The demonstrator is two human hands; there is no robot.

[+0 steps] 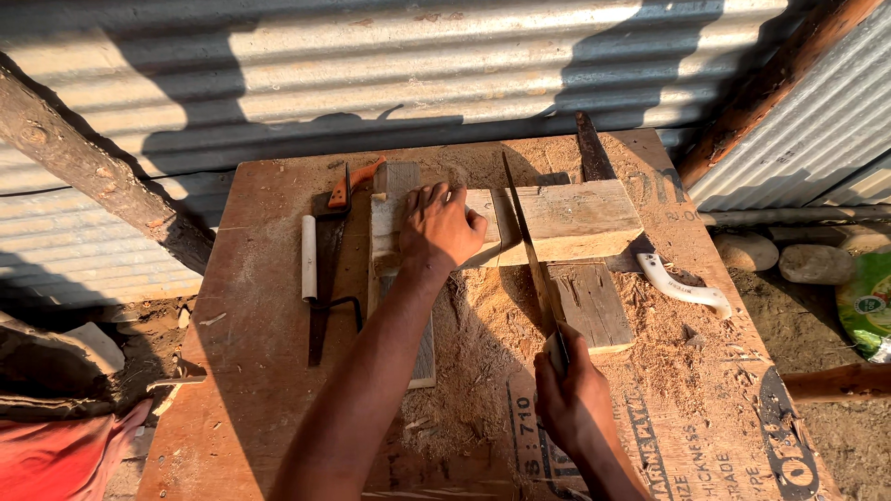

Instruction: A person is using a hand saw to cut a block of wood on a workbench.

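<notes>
Handsaw (531, 250) runs away from the right hand (573, 394), which is clenched round its handle near the desk's (260, 306) front edge, blade set across the pale wood block (566, 221) amid sawdust (483, 325). Farther on, the left hand (441, 225) presses flat on that block, pinning it against a plank beneath. Beyond lie a second saw (329, 250) and corrugated metal wall (371, 65).

A saw (531, 249) crosses the plank (548, 223), tube (308, 257) to its left.
</notes>
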